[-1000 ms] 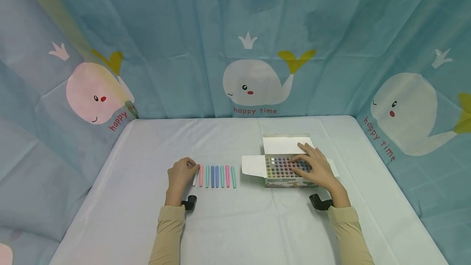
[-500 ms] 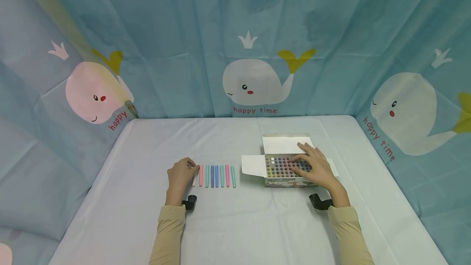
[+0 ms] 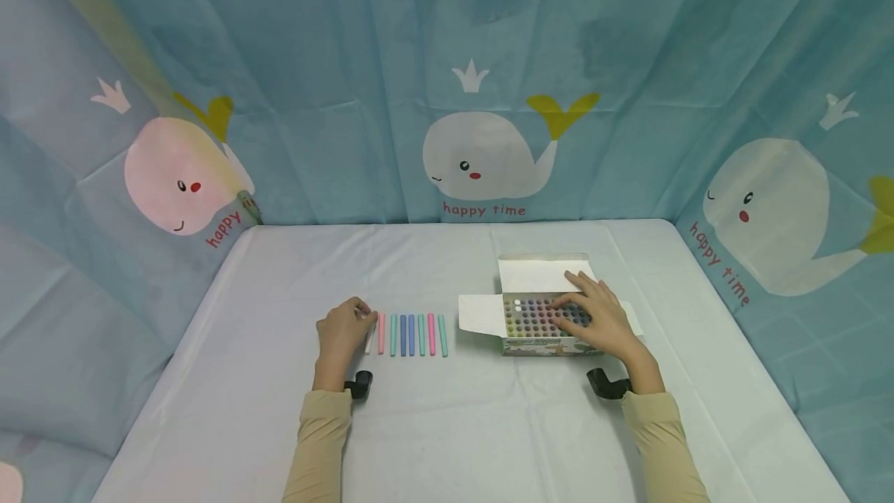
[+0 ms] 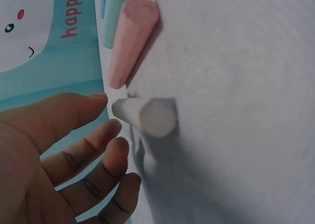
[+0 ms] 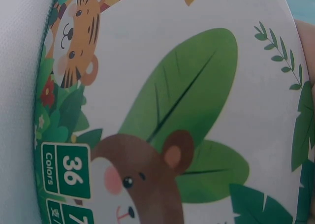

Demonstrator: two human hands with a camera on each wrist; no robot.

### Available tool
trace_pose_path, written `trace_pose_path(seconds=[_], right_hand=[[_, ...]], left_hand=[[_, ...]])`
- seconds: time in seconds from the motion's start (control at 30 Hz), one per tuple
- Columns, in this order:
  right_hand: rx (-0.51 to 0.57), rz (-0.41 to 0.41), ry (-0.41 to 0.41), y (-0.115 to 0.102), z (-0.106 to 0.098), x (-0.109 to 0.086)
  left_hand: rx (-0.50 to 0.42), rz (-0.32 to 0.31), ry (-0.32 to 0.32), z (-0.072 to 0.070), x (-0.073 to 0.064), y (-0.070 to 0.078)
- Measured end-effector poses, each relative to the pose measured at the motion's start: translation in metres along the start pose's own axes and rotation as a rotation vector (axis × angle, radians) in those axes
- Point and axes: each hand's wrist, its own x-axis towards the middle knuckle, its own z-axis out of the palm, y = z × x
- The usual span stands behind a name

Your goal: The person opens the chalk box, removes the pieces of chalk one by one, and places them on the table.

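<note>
My left hand (image 3: 344, 330) is at the far end of a white chalk stick (image 4: 147, 115), which lies on the table. In the left wrist view, thumb and forefinger stand apart on either side of that end, and the other fingers are loosely bent. A pink chalk stick (image 4: 132, 42) lies beside it. Over the open chalk box (image 3: 531, 346), my right hand (image 3: 602, 319) has its thumb and forefinger spread above the rows of coloured chalk ends (image 3: 531, 317). In the right wrist view the printed box side (image 5: 197, 106) hides most of the hand.
Green, blue and bright pink chalk sticks (image 3: 422, 334) continue the row towards the box. The box's side flap (image 3: 482, 314) sticks out left and its lid flap (image 3: 534, 274) stands at the back. A whale-print curtain (image 3: 335, 161) borders the white table (image 3: 461, 441).
My left hand shifts very slightly to the left and away from me. The right hand, the box and the chalk row stay where they were.
</note>
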Motion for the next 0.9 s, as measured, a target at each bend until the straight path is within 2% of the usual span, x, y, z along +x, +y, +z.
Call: trace_pose_path(seconds=[0.2, 0.37, 0.57, 0.9], right_hand=[[0.002, -0.006, 0.005, 0.000, 0.000, -0.001], [0.000, -0.006, 0.016, 0.000, 0.001, 0.000], [-0.001, 0.000, 0.008, 0.000, 0.001, 0.000], [-0.004, -0.005, 0.022, -0.002, 0.000, 0.000]], left_hand=[[-0.008, 0.049, 0.079, 0.001, 0.000, 0.005], [-0.047, 0.110, 0.135, 0.001, -0.002, 0.017], [-0.062, 0.161, 0.163, 0.006, -0.003, 0.028], [-0.094, 0.240, 0.169, 0.014, -0.008, 0.054]])
